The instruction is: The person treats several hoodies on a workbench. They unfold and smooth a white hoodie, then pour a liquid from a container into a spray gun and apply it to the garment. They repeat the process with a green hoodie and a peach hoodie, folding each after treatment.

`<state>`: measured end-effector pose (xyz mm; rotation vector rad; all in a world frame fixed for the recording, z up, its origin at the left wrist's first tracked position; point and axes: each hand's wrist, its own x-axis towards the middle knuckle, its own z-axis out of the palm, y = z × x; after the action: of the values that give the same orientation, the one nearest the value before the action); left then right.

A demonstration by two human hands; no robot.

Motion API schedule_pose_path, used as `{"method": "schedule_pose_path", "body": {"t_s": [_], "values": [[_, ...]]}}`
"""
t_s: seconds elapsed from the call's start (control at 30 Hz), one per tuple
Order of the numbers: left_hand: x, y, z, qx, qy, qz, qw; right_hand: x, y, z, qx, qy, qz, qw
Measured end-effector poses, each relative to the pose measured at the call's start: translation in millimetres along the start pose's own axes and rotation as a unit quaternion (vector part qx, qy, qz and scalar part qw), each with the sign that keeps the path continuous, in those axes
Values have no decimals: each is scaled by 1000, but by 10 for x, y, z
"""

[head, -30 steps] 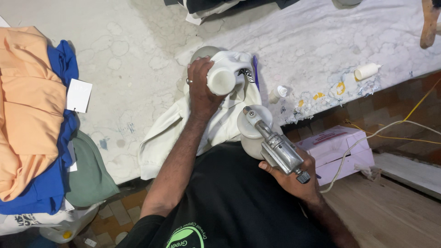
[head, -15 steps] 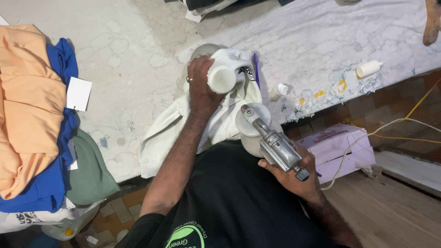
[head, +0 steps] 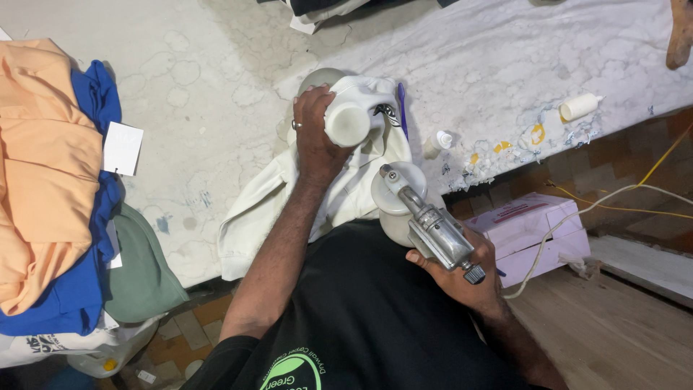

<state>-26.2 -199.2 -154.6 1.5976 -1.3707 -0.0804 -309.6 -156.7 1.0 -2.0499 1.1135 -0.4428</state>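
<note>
The left hand (head: 315, 137), a ring on one finger, clamps a white garment (head: 346, 188) over a rounded white form (head: 348, 123) at the near edge of a stained white worktable (head: 216, 108), the cloth pulled taut across the form's flat end. The right hand (head: 462, 278) is closed around the grip of a metal spray gun (head: 429, 224) with a pale cup (head: 395, 191) on top, its nozzle close beside the stretched cloth and aimed toward it. No spray or mist can be made out, and whether the trigger is pressed cannot be told.

By the look of it, the work on this piece is in its middle: the garment is mounted and the gun brought up, but the cloth remains on the form, the rest of it trailing off the table edge toward the person's black shirt (head: 361, 318).

Just beyond lie a purple pen-like stick (head: 402, 108) and two small white bottles (head: 582, 106), near yellow smears. To the left sits a stack of folded garments (head: 43, 173) in orange, blue and green, a paper tag (head: 123, 148) showing. Under the table to the right are a pale cardboard box (head: 534, 231) and loose cables (head: 613, 206).
</note>
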Motion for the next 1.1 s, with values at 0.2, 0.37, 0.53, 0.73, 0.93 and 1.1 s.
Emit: {"method": "schedule_pose_path", "body": {"t_s": [0.2,0.37,0.53,0.73,0.93,1.1], "values": [[8,-6,-3,1,0,7,1000,5,11,16,5,2,9,1000],[13,1,-24,-8,-5,0,1000,21,32,21,-13,-3,17,1000],[20,4,-26,-4,-14,-4,1000,35,50,36,-19,-10,22,1000],[25,-3,-21,-4,-13,-4,1000,63,36,47,6,-11,25,1000],[28,-12,-27,-9,-10,-4,1000,77,14,49,7,-9,54,998],[34,-6,-27,-6,-6,-4,1000,84,24,60,8,-9,37,999]]}}
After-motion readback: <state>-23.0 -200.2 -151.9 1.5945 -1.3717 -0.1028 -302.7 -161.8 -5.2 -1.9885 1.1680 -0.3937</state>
